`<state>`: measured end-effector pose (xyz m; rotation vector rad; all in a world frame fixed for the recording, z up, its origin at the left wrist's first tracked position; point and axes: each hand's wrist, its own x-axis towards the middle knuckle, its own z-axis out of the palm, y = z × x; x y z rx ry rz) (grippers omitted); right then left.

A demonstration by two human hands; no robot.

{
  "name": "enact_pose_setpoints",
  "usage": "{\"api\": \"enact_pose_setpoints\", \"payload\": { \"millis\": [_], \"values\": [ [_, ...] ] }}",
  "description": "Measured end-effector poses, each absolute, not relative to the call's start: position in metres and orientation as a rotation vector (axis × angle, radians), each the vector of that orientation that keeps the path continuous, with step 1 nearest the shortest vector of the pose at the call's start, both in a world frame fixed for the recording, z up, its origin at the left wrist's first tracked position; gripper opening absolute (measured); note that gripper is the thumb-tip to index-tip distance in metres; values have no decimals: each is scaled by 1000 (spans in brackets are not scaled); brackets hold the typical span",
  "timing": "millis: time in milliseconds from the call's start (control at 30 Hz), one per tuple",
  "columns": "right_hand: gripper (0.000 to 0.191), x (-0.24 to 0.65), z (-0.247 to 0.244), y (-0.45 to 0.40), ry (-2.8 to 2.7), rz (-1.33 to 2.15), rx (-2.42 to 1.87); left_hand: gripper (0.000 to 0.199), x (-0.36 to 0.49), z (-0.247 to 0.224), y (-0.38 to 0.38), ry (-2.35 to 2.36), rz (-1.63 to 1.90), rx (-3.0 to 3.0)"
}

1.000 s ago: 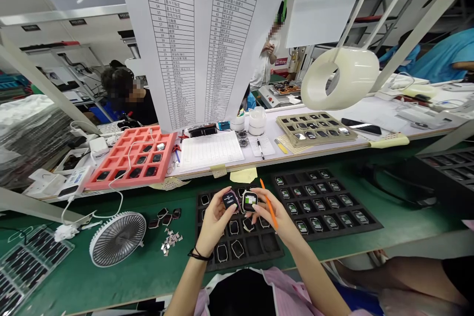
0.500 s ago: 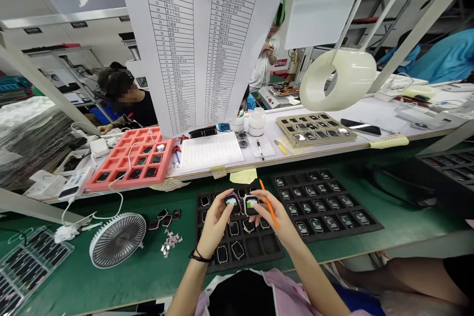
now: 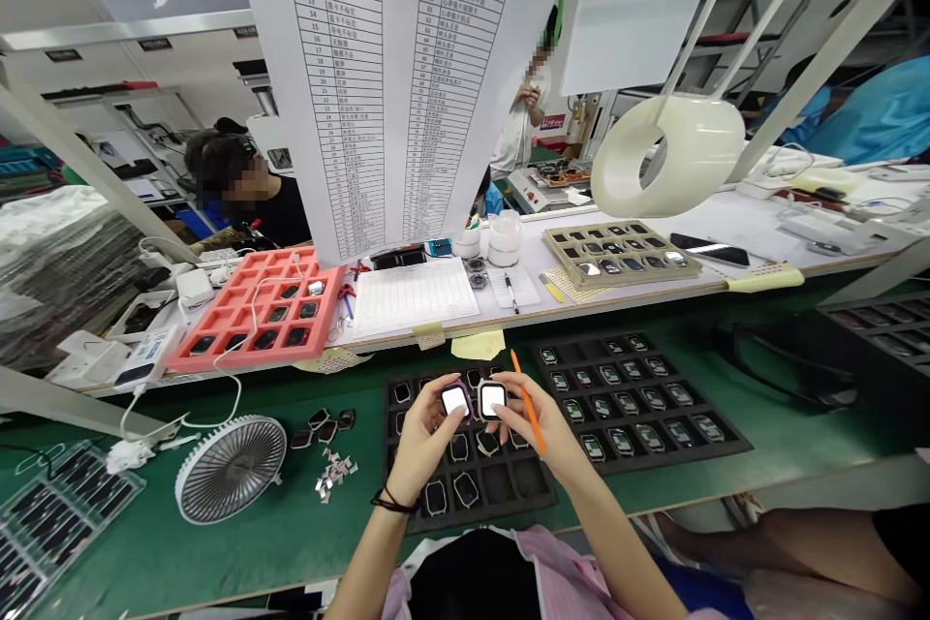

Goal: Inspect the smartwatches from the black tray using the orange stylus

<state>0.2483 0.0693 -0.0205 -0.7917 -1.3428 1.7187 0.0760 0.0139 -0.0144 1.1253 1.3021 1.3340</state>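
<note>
Screens (image 3: 453, 395) glow white on the dark-rimmed watch (image 3: 468, 399) gripped by the left hand (image 3: 423, 436) and the pale-rimmed watch (image 3: 492, 395) gripped, along with an orange stick (image 3: 529, 404), by the right hand (image 3: 553, 434), both above a black tray (image 3: 498, 482).

Held watch screens (image 3: 493, 394) — both plain white.
Slim tool (image 3: 528, 402) orange; bench (image 3: 312, 557) green; foam tray (image 3: 498, 481) black; pocketed tray (image 3: 225, 300) coral-pink.

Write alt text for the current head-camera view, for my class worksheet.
The person's left hand and right hand each hold a strapless, white-screened watch, side by side above a dark tray of similar pieces; an orange pen-like tool is tucked in the right hand. A second dark tray lies to the right and a fan to the left on the green bench.
</note>
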Motion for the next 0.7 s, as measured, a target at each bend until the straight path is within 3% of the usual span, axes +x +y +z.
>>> {"api": "enact_pose_setpoints", "payload": {
  "millis": [133,700],
  "values": [
    [29,246,-18,69,-1307,1679,-875,38,74,-17,15,1378,1348,1096],
    [32,241,-18,69,-1288,1646,-990,47,73,-17,13,1331,1286,1129]
  ]
}}
